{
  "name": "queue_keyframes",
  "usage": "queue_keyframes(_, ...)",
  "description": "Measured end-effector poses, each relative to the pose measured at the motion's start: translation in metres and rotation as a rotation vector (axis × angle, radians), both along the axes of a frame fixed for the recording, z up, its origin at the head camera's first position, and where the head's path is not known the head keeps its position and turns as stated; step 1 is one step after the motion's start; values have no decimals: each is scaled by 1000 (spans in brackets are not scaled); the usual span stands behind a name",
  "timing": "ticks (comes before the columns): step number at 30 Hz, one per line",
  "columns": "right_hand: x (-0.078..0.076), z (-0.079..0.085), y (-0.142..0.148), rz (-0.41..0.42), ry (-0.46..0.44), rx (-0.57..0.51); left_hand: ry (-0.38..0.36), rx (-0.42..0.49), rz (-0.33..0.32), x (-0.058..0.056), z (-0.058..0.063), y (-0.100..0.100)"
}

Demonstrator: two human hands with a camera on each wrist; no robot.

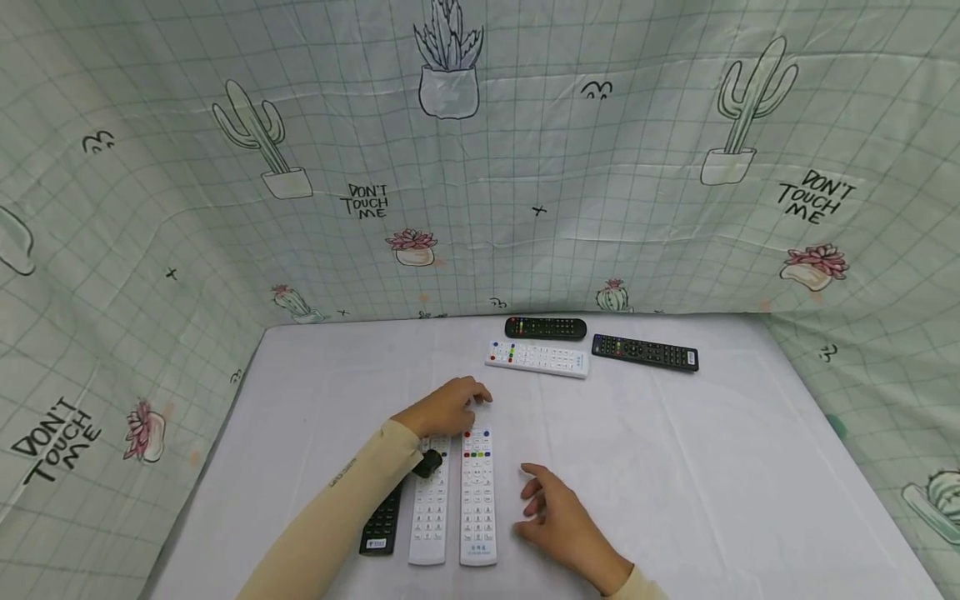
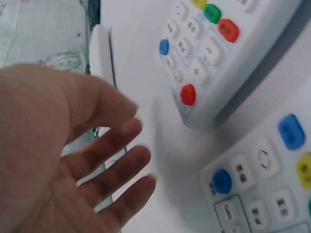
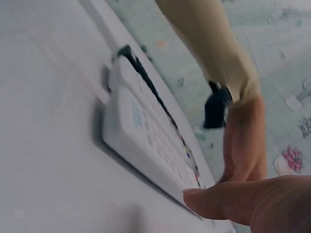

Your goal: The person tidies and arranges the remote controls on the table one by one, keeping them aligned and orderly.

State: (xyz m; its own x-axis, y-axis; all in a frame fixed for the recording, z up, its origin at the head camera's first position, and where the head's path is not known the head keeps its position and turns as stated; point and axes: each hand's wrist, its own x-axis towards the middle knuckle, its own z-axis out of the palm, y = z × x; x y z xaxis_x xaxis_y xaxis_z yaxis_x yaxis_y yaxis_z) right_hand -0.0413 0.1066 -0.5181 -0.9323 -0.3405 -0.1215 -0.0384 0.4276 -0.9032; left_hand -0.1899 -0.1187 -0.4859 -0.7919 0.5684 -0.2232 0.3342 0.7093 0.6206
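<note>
Three remote controls lie side by side, lengthwise, at the near side of the table: a black remote [image 1: 379, 525], a white remote [image 1: 429, 521] and another white remote [image 1: 478, 500] on the right. Over the far ends of the white pair is my left hand [image 1: 444, 407], its fingers loosely bent and holding nothing; the left sleeve hides part of the black remote. In the left wrist view, that hand [image 2: 73, 145] is apart from both white remotes' button faces. My right hand [image 1: 561, 521] hovers just right of the rightmost white remote, fingers spread and empty, its thumb [image 3: 228, 199] showing in the right wrist view.
Farther back on the white table [image 1: 675, 467] lie a white remote [image 1: 537, 359], a black remote [image 1: 546, 328] behind it and another black remote [image 1: 645, 352] to the right. A cactus-print cloth [image 1: 480, 175] hangs along the back and sides.
</note>
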Motion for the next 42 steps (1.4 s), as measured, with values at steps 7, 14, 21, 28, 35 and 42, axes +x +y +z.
queue_keyframes(7, -30, 2, 18, -152, 35, 59, 46, 64, 129, -11, 3, 2)
queue_keyframes(14, -63, 5, 38, -209, 77, 144, 38, 76, 247, -27, 0, 7)
queue_keyframes(21, -93, 1, 53, -258, 74, 196, 0, 115, 378, -38, -7, 11)
queue_keyframes(28, -116, -5, 64, -292, 107, 218, -46, 155, 443, -46, -11, 13)
queue_keyframes(35, -133, -10, 73, -326, 88, 253, -79, 175, 459, -50, -14, 18)
queue_keyframes(42, -151, -9, 79, -344, 51, 280, -74, 179, 476, -58, -16, 23)
